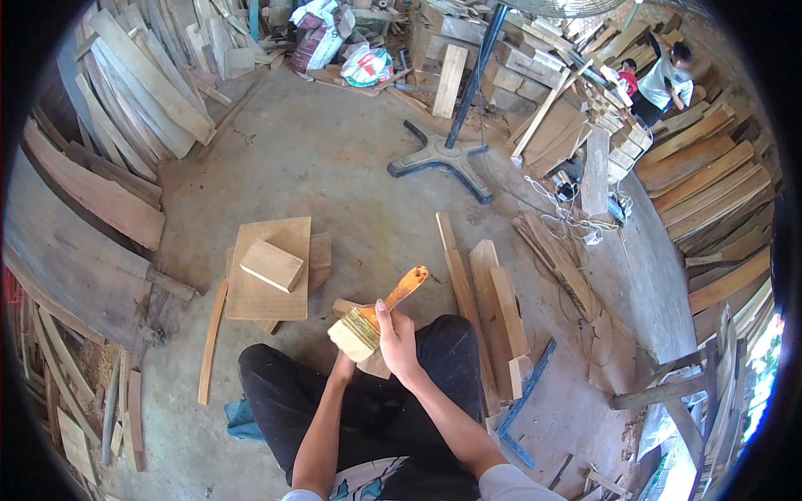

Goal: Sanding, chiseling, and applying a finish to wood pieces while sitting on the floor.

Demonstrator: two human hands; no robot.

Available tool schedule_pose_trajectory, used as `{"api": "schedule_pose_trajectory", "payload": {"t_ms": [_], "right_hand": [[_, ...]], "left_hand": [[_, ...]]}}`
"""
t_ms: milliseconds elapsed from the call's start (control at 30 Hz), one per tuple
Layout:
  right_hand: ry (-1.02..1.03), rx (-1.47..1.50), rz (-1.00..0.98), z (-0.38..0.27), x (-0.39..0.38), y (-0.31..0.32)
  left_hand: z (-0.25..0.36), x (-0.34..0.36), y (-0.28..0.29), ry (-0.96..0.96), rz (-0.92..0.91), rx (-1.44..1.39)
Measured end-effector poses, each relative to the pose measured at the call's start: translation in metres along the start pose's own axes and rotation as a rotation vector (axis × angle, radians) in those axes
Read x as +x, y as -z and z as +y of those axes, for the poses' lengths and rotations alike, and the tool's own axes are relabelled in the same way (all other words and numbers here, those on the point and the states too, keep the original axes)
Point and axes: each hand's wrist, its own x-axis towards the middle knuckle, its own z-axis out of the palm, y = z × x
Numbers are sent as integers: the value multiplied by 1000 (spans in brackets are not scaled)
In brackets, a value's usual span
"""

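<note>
My right hand (399,341) is closed on a wide paintbrush (355,332) with pale bristles, a brass-coloured ferrule and an orange-brown wooden handle. The handle points up to the right, the thumb lies along it, and the bristles face down to the left. Just beside and below the bristles is my left hand (344,367), its fingers hidden behind the brush. A piece of wood (376,366) shows partly under the brush between my hands; whether my left hand grips it cannot be seen. Both hands are above my lap, between my knees.
Ahead to the left, a small wood block (272,265) rests on a square board (267,305) over other pieces. Long planks (493,305) and a blue framing square (528,405) lie at the right. A black stand base (439,159) stands farther off. Another person (664,83) is far right.
</note>
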Motion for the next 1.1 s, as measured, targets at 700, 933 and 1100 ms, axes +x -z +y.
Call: {"api": "schedule_pose_trajectory", "payload": {"t_ms": [700,933,1100], "right_hand": [[6,13,-16,7,0,-3],[-13,76,-4,10,3,6],[-27,51,-37,0,4,3]], "left_hand": [[-38,9,32,50,-31,-15],[-13,6,4,96,-49,-102],[-1,3,8,21,-48,-20]]}}
